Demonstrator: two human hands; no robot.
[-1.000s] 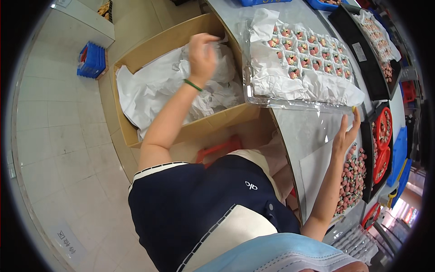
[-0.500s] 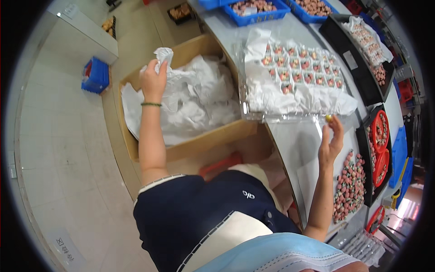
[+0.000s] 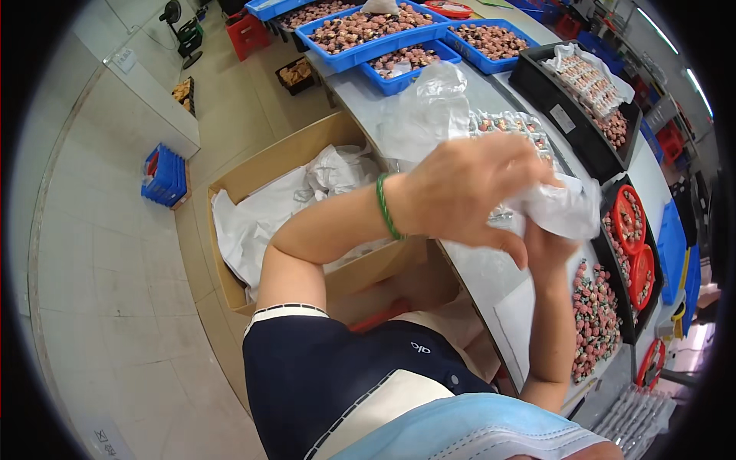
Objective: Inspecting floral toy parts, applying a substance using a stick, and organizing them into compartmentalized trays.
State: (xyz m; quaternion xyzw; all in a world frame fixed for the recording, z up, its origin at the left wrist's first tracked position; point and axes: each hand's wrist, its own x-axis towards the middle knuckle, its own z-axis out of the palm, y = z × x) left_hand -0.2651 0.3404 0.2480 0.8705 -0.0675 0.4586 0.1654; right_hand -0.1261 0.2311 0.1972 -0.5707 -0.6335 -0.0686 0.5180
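Note:
My left hand [image 3: 468, 188], with a green braided bracelet at its wrist, reaches across to the right over the table. It is blurred; its bent fingers meet a crumpled sheet of white tissue paper [image 3: 571, 208], while the thumb stands apart below. My right hand [image 3: 546, 247] is raised just under and behind that paper, which hides its fingers. Beyond my hands, a clear plastic tray [image 3: 491, 123] holds rows of small red-and-green pieces in white paper, largely covered by my left hand.
A cardboard box [image 3: 268, 153] of loose white paper stands left of the table. Blue bins [image 3: 341, 57] of small pink pieces line the far end. At right are a pile of pink-and-green pieces [image 3: 594, 322], a black crate [image 3: 579, 111] and red round baskets [image 3: 642, 276].
My left hand has swung from above the cardboard box across to my right hand, bringing white paper along. The small yellowish thing in my right fingers no longer shows. The view has shifted.

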